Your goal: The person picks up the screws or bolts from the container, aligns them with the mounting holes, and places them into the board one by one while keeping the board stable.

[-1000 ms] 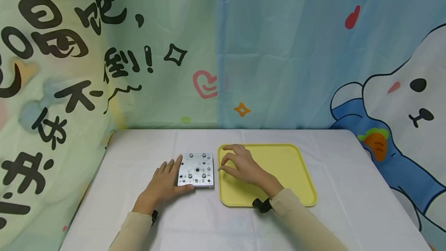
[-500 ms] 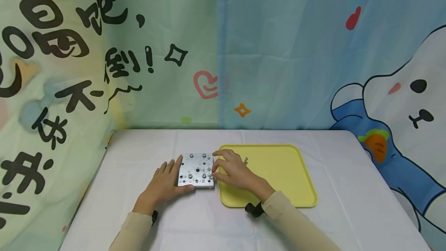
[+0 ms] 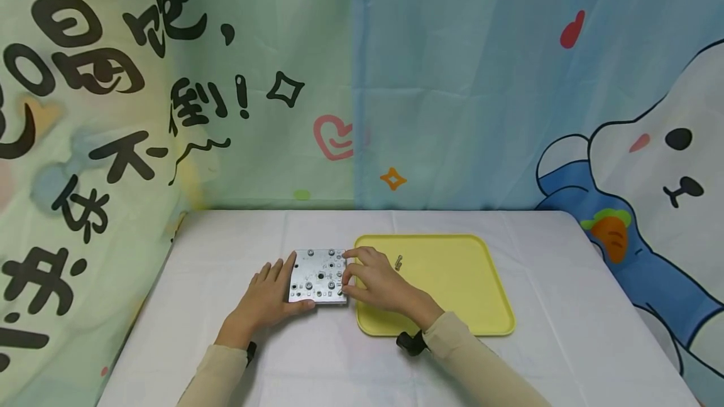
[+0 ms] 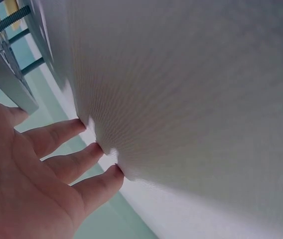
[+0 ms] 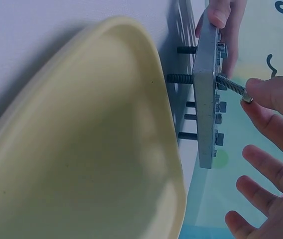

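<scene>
A silver metal plate (image 3: pixel 318 276) with holes and several bolts lies raised on the white-covered table. Bolt shanks stick out of its underside in the right wrist view. My left hand (image 3: pixel 266 300) braces it, index finger along the left edge and thumb on the front edge. The other fingers (image 4: pixel 67 167) stretch out straight and touch the cloth. My right hand (image 3: pixel 376 281) pinches a bolt (image 5: pixel 231 85) by its head between thumb and index finger, over the plate's right side. That bolt slants, its threaded end at the plate's face; how deep it sits cannot be told.
A yellow tray (image 3: pixel 447 287) lies right of the plate, under my right forearm. On it are loose bolts (image 3: pixel 398 262), too small to count surely. A printed curtain (image 3: pixel 452 93) hangs behind the table (image 3: pixel 565 331).
My right hand has moved left from over the tray to the plate's right side, carrying the bolt. Loose bolts on the tray have come into view. The left hand stays in place.
</scene>
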Available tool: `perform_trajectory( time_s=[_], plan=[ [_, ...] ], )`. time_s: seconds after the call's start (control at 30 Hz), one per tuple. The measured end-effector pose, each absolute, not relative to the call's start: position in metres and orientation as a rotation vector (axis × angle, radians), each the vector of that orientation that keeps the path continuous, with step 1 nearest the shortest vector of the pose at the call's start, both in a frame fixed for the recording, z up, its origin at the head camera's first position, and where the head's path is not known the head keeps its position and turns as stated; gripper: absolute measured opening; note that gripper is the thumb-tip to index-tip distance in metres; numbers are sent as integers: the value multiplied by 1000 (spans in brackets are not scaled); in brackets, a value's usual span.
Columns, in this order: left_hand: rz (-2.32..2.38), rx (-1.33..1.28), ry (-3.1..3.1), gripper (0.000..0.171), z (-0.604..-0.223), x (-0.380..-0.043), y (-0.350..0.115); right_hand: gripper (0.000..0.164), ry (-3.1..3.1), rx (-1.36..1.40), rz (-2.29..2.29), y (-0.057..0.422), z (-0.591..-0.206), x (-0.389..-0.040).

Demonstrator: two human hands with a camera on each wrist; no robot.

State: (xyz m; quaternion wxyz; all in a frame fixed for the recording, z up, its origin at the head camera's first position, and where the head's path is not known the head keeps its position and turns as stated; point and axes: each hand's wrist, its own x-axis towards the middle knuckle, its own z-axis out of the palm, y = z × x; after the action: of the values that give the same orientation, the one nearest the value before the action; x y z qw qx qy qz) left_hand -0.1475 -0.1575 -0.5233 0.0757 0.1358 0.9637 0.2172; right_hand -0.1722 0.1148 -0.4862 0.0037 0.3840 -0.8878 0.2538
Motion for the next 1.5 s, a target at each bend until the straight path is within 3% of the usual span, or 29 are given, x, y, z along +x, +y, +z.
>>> perform_trajectory(
  time_s=[1.5],
  plan=[
    [629,411,2881,111,-525,-148,-158,4,-2825,1113,785,127,-484,-173]
  ],
)
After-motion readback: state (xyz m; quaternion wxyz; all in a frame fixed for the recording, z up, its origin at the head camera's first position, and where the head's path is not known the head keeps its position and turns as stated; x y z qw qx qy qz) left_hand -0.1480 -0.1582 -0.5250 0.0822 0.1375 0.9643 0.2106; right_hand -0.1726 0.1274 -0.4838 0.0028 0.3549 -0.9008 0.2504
